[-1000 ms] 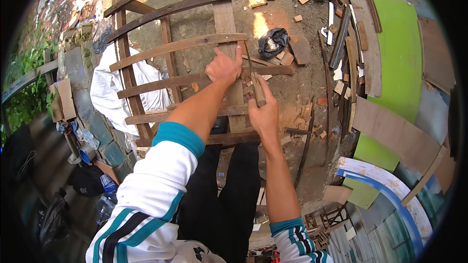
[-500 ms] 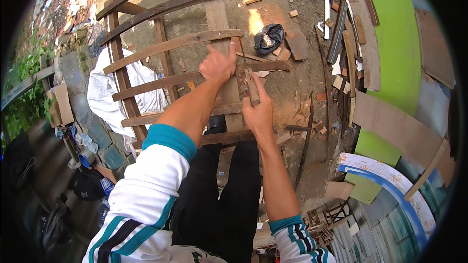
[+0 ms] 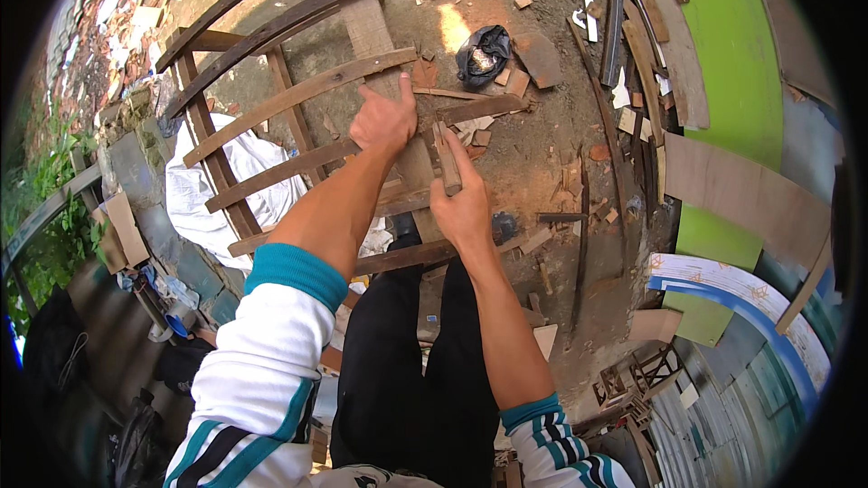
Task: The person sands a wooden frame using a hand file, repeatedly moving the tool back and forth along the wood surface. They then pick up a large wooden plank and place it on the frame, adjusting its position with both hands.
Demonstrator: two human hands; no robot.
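Note:
A frame of dark wooden slats (image 3: 298, 95) lies before me, nailed across a wide plank (image 3: 366, 23). My left hand (image 3: 384, 119) presses down where one slat (image 3: 484, 108) crosses the plank, its fingers curled round the wood and the thumb pointing away from me. That slat's end sticks out to the right. Just right of my left hand, my right hand (image 3: 463, 203) is closed round the wooden handle of a hand saw (image 3: 448, 158). Its thin blade is nearly edge-on and hardly shows. My foot (image 3: 404, 228) is by the plank's near end.
A white sack (image 3: 194, 203) lies under the frame's left side. Beyond the saw sits a black plastic bag (image 3: 484, 54) among wood offcuts (image 3: 515, 83). Long strips and green boards (image 3: 732, 54) line the right. A stone wall edge (image 3: 167, 217) runs along the left.
The view has shifted, so the frame appears farther left. My right hand with the saw has drawn back toward me slightly; the left hand stays on the slat.

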